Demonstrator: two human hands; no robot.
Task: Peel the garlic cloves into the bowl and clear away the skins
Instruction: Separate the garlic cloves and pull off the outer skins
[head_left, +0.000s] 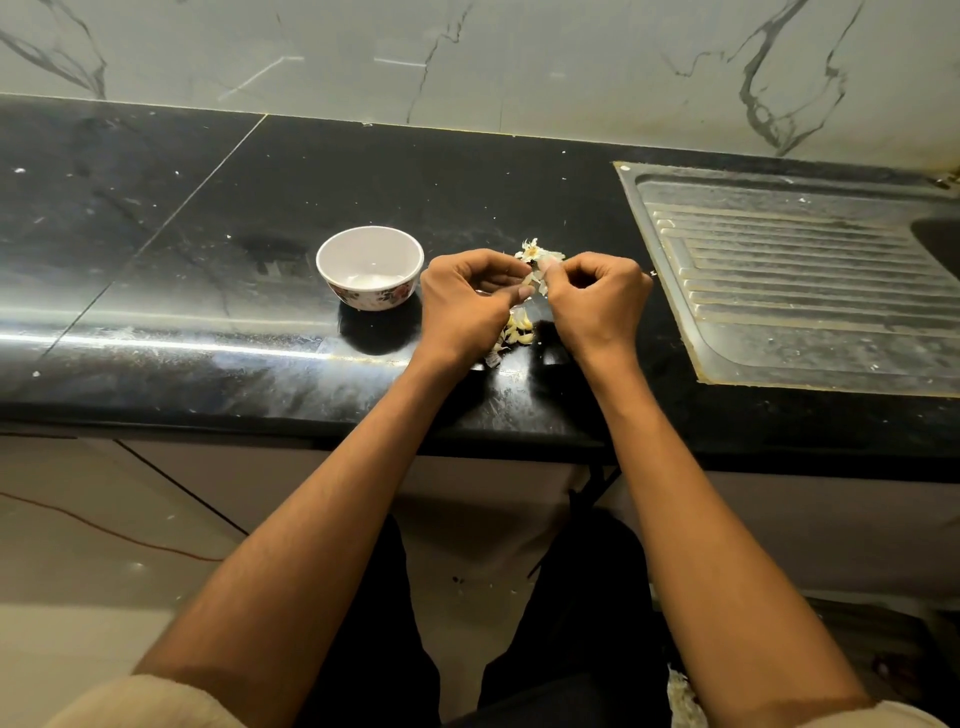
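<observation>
Our left hand (470, 299) and right hand (597, 296) meet above the counter (208, 260), fingers curled, pinching what seems to be one garlic clove (535, 278) between them. The bowl (370, 267) sits just left, nearer our left hand; loose skins (517, 330) lie underneath.
</observation>
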